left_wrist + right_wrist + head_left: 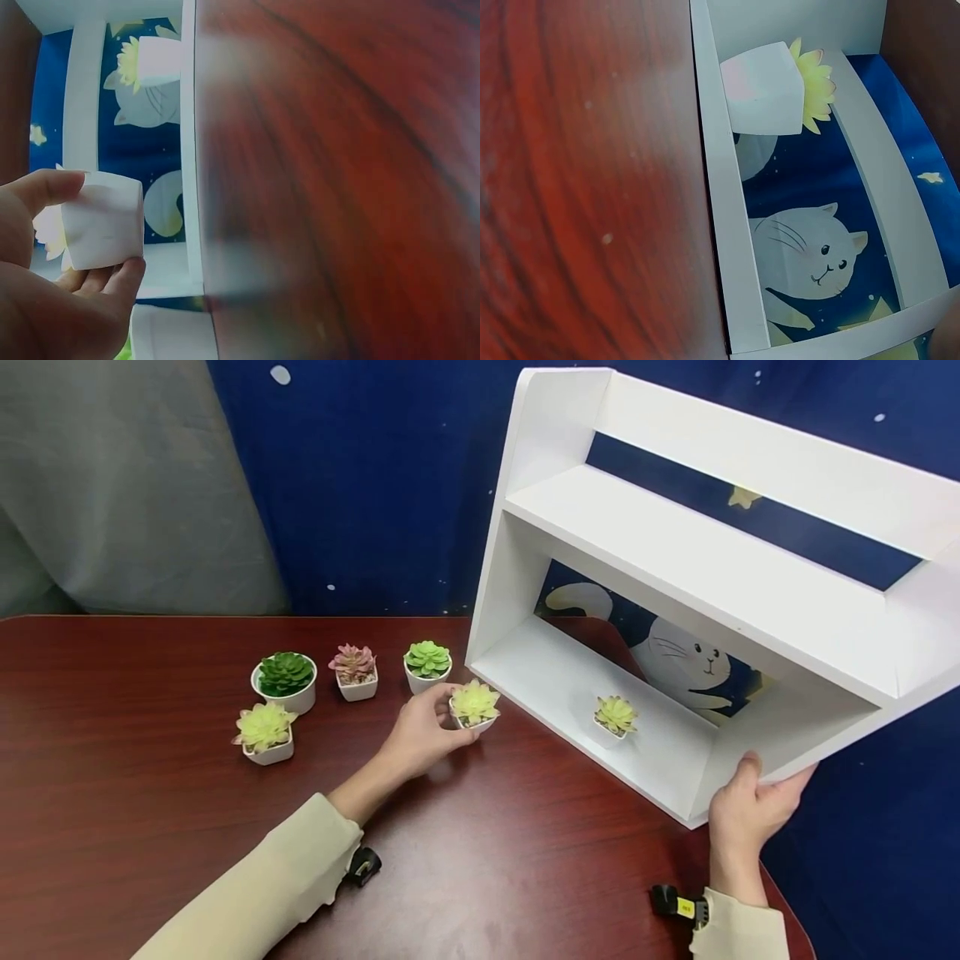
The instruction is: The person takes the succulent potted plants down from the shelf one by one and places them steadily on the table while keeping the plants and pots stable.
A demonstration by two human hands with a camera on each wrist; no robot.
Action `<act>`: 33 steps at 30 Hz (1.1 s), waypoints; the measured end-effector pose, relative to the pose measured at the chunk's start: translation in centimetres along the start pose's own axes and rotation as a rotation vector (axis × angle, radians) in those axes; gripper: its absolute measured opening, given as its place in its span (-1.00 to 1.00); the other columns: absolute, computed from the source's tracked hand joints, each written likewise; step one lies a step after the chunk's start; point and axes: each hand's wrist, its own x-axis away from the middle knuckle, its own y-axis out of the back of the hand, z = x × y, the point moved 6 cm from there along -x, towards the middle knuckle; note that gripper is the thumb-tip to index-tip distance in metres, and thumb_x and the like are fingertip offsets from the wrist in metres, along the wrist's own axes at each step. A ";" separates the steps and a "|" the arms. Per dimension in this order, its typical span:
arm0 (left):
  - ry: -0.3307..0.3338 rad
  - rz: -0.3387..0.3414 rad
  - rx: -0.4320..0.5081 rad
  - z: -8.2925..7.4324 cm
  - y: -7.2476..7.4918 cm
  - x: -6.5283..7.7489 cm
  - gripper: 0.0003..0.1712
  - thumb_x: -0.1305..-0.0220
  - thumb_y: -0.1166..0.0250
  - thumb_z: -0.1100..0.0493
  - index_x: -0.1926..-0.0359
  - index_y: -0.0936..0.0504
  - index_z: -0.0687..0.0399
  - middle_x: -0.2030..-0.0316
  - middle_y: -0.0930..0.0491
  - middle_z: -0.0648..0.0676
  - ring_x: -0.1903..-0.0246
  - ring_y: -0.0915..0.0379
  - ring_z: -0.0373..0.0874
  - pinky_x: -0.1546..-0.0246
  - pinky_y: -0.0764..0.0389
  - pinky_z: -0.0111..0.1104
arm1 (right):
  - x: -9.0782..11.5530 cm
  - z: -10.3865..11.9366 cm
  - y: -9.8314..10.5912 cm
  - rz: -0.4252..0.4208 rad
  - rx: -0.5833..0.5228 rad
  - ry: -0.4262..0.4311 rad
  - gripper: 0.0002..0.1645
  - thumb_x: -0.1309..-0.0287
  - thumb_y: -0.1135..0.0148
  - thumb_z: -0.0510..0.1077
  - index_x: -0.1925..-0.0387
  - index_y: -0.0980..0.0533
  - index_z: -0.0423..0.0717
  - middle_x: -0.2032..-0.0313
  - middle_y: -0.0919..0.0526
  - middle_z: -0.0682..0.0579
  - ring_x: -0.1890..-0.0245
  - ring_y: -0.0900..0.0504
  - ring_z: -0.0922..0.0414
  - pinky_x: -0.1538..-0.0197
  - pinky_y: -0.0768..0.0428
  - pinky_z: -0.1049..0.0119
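My left hand (429, 731) pinches a potted succulent (474, 703) with yellow-green leaves, just off the shelf's front left corner. In the left wrist view, the thumb and fingertips grip its white pot (105, 221) from opposite sides. The white two-tier shelf (697, 589) stands at an angle on the right. Another yellow-green succulent (615, 717) stands on its lower board, and its pot and leaves also show in the right wrist view. My right hand (752, 810) holds the shelf's right end panel near the bottom, thumb in front; its other fingers are partly hidden.
Left of the shelf, a bright green succulent (427, 662), a pink succulent (356, 667), a dark green succulent (287, 677) and a yellow-green one (265, 728) stand in white pots on the dark red table (135, 793). Behind hang a blue patterned curtain (360, 485) and a grey cloth (135, 485).
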 end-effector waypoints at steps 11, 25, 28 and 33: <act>0.047 -0.033 -0.063 1.2 3.4 1.4 -0.23 -0.06 -0.48 0.25 -0.31 -0.44 0.33 -0.19 -0.57 0.35 -0.20 -0.56 0.16 -0.28 -0.54 -0.04 | 0.1 0.5 0.0 0.004 -0.019 -0.005 -0.23 -0.25 0.05 -0.34 -0.49 -0.25 0.10 -0.33 -0.51 -0.03 -0.25 -0.47 0.20 -0.32 -0.35 0.41; 0.162 -0.042 -0.159 3.9 7.8 3.2 -0.17 -0.13 -0.44 0.16 -0.39 -0.35 0.32 -0.35 -0.41 0.38 -0.32 -0.43 0.25 -0.36 -0.45 0.02 | 0.3 0.9 0.0 -0.004 -0.007 -0.005 -0.23 -0.25 0.05 -0.32 -0.49 -0.25 0.12 -0.34 -0.51 -0.03 -0.25 -0.47 0.20 -0.31 -0.35 0.41; 0.175 -0.044 -0.193 4.2 8.4 3.4 -0.18 -0.13 -0.44 0.14 -0.38 -0.37 0.30 -0.35 -0.42 0.37 -0.32 -0.43 0.25 -0.35 -0.46 0.02 | 0.2 0.5 0.1 -0.003 -0.005 -0.007 -0.23 -0.26 0.05 -0.32 -0.49 -0.25 0.12 -0.34 -0.51 -0.03 -0.25 -0.47 0.20 -0.31 -0.35 0.41; 0.191 -0.042 -0.225 4.6 9.1 3.8 -0.19 -0.13 -0.43 0.14 -0.38 -0.37 0.30 -0.35 -0.42 0.38 -0.34 -0.41 0.25 -0.36 -0.45 0.04 | 0.1 0.2 0.0 0.004 -0.013 -0.012 -0.23 -0.26 0.05 -0.32 -0.49 -0.25 0.13 -0.34 -0.51 -0.02 -0.25 -0.47 0.20 -0.31 -0.35 0.41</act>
